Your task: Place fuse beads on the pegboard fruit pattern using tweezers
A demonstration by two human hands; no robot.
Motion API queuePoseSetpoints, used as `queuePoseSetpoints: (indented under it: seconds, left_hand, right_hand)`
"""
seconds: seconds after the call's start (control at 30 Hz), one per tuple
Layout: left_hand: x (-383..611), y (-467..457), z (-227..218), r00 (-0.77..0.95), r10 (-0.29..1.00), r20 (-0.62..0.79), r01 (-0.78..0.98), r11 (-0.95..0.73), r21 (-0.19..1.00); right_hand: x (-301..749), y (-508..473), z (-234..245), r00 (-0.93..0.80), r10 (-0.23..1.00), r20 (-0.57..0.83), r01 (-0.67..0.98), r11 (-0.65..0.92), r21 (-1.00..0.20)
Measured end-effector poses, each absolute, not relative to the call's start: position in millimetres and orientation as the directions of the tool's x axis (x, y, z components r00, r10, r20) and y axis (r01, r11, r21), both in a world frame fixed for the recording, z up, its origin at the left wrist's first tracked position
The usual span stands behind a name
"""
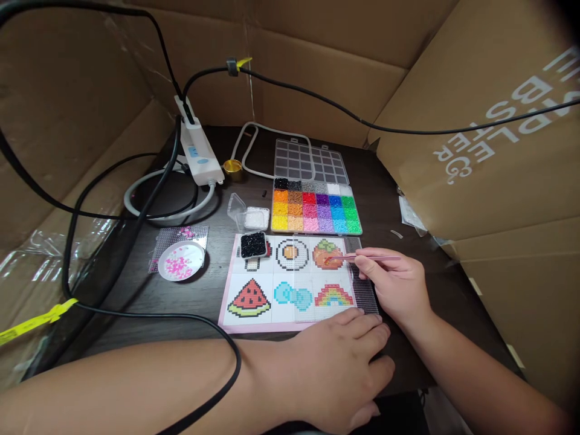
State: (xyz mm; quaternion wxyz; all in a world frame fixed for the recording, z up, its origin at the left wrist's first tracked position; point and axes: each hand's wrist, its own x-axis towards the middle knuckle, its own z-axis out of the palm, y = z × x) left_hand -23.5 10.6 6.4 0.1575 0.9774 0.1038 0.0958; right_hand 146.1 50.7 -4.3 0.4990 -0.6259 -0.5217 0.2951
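Note:
Pink tweezers [376, 258] are pinched in my right hand [401, 284], their tips over the orange fruit picture [328, 255] at the upper right of the pattern sheet [254, 328]. A clear pegboard [365, 284] covers the right part of that sheet. Whether a bead sits in the tips is too small to tell. My left hand [348, 368] lies palm down with fingers spread across the board's lower right corner. On the sheet's upper left stands a small box of black beads [252, 244], partly covering a mushroom picture.
A compartment box of coloured beads [316, 208] lies open at the back. Left of the sheet are a white dish of pink beads [181, 261], another pegboard [156, 241] and a small box of white beads [256, 218]. A power strip [199, 151], looping black cables [149, 205] and cardboard walls [317, 72] surround them.

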Motion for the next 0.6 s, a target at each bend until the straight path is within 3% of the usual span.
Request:
queuePoseSetpoints:
  seconds: [0.47, 0.6]
  left_hand:
    - [-25.4, 11.0, 5.7, 0.959, 0.229, 0.167, 0.164, -0.928, 0.334]
    - [-26.3, 11.5, 7.2, 0.959, 0.226, 0.172, 0.16, -0.931, 0.327]
  right_hand:
    - [146.4, 50.7, -6.8, 0.285, 0.949, 0.134, 0.337, 0.032, -0.941]
    - [153.8, 53.3, -12.1, 0.264, 0.954, 0.14, 0.264, 0.068, -0.962]
